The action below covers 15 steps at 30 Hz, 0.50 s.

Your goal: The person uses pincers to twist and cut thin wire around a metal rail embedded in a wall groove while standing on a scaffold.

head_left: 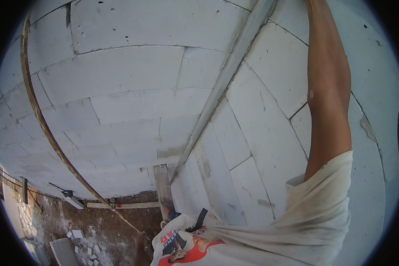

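Note:
My right arm (328, 84) reaches up out of a loose white sleeve (323, 186), past the upper edge of the head view. The right hand itself lies outside the picture, so what it holds or touches is hidden. Behind the arm stands a wall of large pale blocks (261, 128) with thin dark joints. My left hand and forearm do not show. A grey mortar-like strip (226, 75) runs along the corner where this wall meets a second block wall (115, 71).
A long thin wooden pole (53, 133) slants across the left. Far below, a plank (164, 188) stands in the corner, and a pale board (124, 205) lies along the wall's foot. Broken block pieces (91, 252) and a slab (63, 252) lie on the dirt ground (115, 230).

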Each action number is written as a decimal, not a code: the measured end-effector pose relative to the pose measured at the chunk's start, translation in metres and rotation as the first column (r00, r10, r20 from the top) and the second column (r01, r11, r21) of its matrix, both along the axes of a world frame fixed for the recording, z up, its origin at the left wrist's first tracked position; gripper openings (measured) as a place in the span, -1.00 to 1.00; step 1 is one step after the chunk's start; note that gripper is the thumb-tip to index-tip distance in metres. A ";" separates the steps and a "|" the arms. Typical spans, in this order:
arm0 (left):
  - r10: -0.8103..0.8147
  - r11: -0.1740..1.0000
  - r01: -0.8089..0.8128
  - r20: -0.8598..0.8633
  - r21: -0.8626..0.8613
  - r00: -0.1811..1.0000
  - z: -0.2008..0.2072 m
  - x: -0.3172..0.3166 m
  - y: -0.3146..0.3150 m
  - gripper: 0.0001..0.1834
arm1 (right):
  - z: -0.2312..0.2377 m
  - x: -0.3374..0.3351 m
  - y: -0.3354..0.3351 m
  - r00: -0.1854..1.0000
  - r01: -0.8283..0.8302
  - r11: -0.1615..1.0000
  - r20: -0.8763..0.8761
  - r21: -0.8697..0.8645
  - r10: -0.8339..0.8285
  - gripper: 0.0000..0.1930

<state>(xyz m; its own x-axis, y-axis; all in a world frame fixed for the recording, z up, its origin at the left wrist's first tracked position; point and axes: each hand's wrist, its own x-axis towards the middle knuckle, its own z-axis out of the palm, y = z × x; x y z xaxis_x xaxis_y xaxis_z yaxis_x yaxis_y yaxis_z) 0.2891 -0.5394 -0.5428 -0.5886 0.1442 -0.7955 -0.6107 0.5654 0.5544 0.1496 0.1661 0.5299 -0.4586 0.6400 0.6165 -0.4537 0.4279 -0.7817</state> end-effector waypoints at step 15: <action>0.074 0.993 -0.091 -0.201 -0.076 0.977 0.006 -0.010 -0.012 -0.48 | -0.014 -0.025 0.022 0.929 -0.299 0.953 0.214 -0.054 0.303 -0.83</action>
<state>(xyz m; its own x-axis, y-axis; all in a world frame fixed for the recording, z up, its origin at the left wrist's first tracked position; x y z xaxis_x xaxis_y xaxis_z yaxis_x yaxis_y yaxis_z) 0.2790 -0.5518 -0.5367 -0.7425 0.0264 -0.6693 -0.5401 0.5675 0.6215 0.1244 0.1885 0.5160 -0.7528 0.4621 0.4687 -0.3771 0.2808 -0.8826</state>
